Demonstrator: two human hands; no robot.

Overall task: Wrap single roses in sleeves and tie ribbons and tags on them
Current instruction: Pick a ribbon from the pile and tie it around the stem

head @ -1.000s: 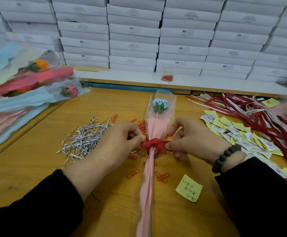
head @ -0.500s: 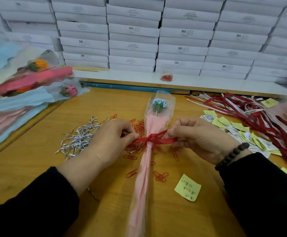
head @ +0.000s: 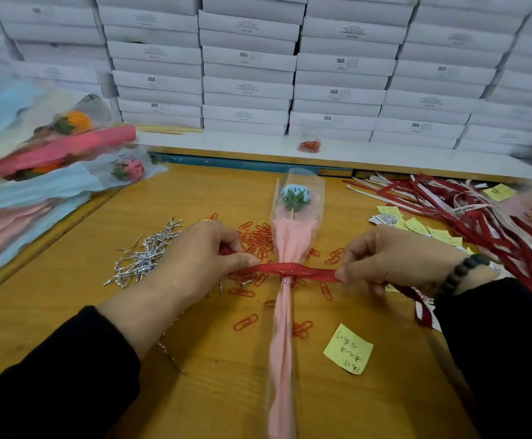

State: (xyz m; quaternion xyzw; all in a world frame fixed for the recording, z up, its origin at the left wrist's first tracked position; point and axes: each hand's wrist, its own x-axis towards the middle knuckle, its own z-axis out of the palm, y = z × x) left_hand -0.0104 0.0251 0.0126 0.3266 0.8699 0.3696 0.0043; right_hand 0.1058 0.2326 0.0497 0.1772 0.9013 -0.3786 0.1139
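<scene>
A single light-blue rose point(head: 296, 195) lies in a clear sleeve point(head: 317, 198) with pink paper point(head: 282, 343) along the wooden table point(head: 68, 296), head pointing away from me. A red ribbon point(head: 293, 270) crosses the sleeve's narrow neck, stretched flat to both sides over a silver twist tie. My left hand point(head: 201, 258) pinches the ribbon's left end. My right hand point(head: 394, 258) pinches its right end, and the rest of the ribbon trails under that wrist.
Silver twist ties point(head: 146, 255) lie left of my left hand; red paper clips point(head: 255, 239) are scattered round the rose. Yellow tags point(head: 429, 231) and red ribbons point(head: 467, 213) lie right, a yellow note point(head: 348, 348) near. Wrapped roses point(head: 52, 160) pile left. White boxes point(head: 249, 74) stack behind.
My hands have moved apart, drawing the bunched red ribbon out into a flat taut band across the sleeve's neck.
</scene>
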